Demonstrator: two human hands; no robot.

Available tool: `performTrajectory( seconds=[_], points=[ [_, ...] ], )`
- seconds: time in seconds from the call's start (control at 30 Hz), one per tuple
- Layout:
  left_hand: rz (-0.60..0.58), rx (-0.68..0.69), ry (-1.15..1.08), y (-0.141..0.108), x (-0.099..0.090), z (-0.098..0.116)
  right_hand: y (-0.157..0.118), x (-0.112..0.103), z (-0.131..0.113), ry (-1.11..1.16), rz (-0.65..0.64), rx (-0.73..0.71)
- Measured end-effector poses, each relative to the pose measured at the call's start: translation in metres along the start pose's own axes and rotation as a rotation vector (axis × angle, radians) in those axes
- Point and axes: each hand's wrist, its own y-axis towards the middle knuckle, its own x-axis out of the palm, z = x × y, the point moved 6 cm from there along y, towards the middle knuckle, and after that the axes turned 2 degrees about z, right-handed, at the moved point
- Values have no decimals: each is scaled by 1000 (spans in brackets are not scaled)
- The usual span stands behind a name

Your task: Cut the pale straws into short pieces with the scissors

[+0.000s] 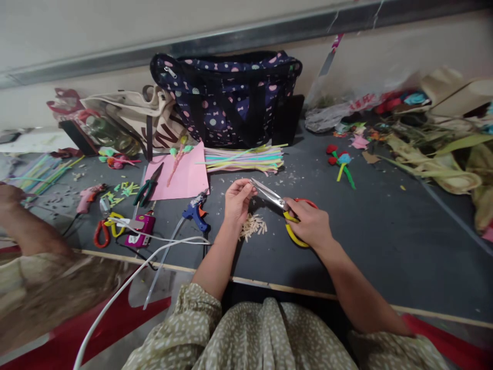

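My right hand (311, 222) grips a pair of scissors (269, 194) by its red and yellow handles, the blades pointing up and left. Thumb and fingers of my left hand (239, 200) are pinched together at the blade tips. Whatever they hold is too small to make out. On the dark table just below lies a small heap of pale cut pieces (254, 227). To the left of my left hand rests a blue glue gun (196, 213) with a clear glue stick in its back. Behind my hands lies a bundle of pastel strips (244, 159).
Farther back stands a dark patterned bag (231, 103). Pliers (149, 185) lie by a pink sheet (181, 180). Left are a magenta box (140, 231), more scissors (106, 228) and a white cable (154, 252). A co-worker's arm (34, 221) reaches in. Flowers (342, 162) and husks (442, 159) lie right.
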Motion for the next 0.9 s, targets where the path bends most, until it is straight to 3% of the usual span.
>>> performTrajectory(
  seconds=[0.33,0.7,0.9],
  points=[
    [22,21,40,2,-3,-1,-1,1,0,-133,16,-32],
    [3,-39,-9,2,-2,-2,2,-2,-3,35,-7,0],
    [-2,3,16,2,-2,-1,1,-1,-2,27,-13,10]
  ],
)
